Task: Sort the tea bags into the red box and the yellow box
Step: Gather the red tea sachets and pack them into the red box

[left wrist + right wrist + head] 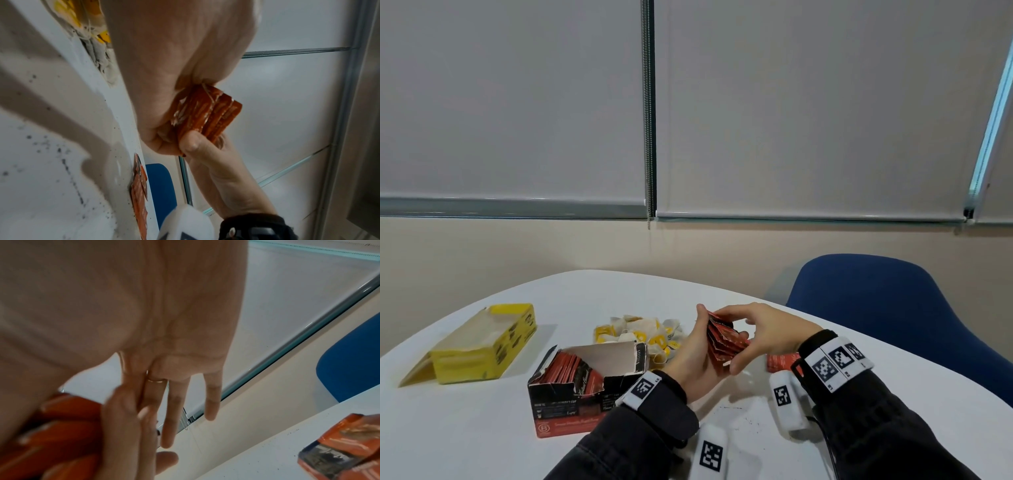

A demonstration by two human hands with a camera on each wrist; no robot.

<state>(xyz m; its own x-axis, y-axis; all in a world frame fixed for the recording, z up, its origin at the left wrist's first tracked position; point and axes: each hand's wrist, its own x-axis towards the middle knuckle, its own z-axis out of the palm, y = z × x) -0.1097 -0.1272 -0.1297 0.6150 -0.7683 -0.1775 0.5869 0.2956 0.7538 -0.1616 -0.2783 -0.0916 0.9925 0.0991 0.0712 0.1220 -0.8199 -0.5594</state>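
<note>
both hands [726, 342] grip red tea bags [724, 339] — beside red box [585, 380] rim.

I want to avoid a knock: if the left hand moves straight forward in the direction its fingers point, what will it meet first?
Probably nothing on the table: the left hand points up and away, past the yellow tea bags, toward the wall; depth is unclear.

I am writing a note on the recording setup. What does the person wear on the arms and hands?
Both arms have dark, denim-like sleeves. Each wrist carries a black strap with white square tags printed with black-and-white codes: one on the left wrist, several on the right wrist. A white rounded unit with the same kind of code hangs below each wrist. The right hand wears a thin gold-coloured ring.
</note>
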